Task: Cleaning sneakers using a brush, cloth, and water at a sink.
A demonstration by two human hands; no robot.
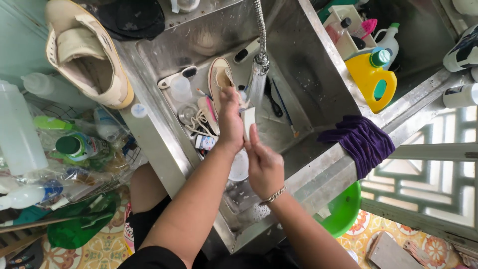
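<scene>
Seen from above, a person stands at a steel sink (318,94) and holds a small white block, seemingly a sponge or soap bar (248,122), under the water running from a flexible tap (260,60). The left hand (230,122) and right hand (264,167) both press against the block, their grip closed on it from either side. This looks like a rinsing or wetting step; the next move would need a steady hold on a slippery piece. The block stands on end, its long axis running roughly up the frame, towards the tap. A cream shoe (219,79) lies in the basin just beyond the hands, toe pointing away.
</scene>
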